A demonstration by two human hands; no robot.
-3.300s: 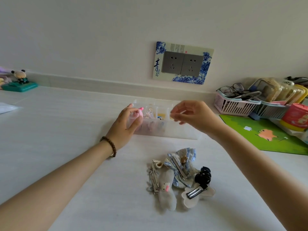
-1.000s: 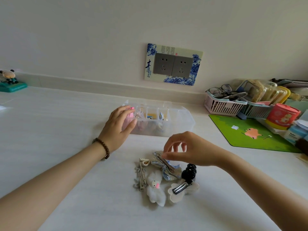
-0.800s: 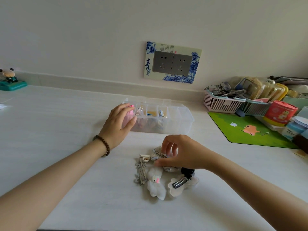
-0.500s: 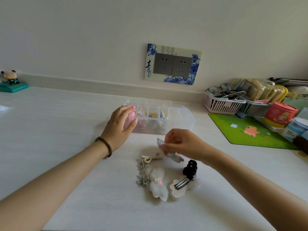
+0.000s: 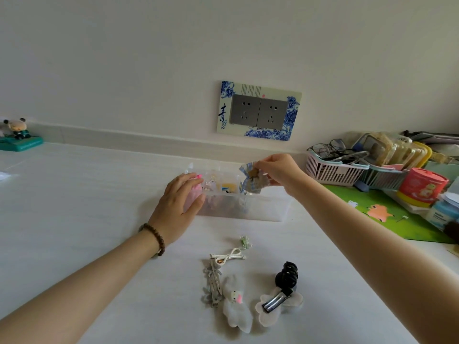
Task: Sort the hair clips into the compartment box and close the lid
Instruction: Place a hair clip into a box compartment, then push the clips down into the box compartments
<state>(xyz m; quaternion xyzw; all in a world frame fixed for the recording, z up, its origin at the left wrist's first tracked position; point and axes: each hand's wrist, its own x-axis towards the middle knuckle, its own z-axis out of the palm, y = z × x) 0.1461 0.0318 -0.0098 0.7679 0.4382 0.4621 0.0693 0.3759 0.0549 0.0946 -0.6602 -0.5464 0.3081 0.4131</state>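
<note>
I am mid-sort: my right hand [image 5: 278, 171] pinches the blue fabric clip [image 5: 252, 181] over the compartment box [image 5: 260, 207], while my left hand [image 5: 177, 204], fingers spread, steadies its left end. Next I must lower it into an open compartment; other clips [image 5: 236, 294] wait nearer.

Your left hand [image 5: 176, 209] is covering the compartment box's [image 5: 260, 209] left end; its contents are blurring behind frosted plastic; both forearms are running off the frame's bottom.
</note>
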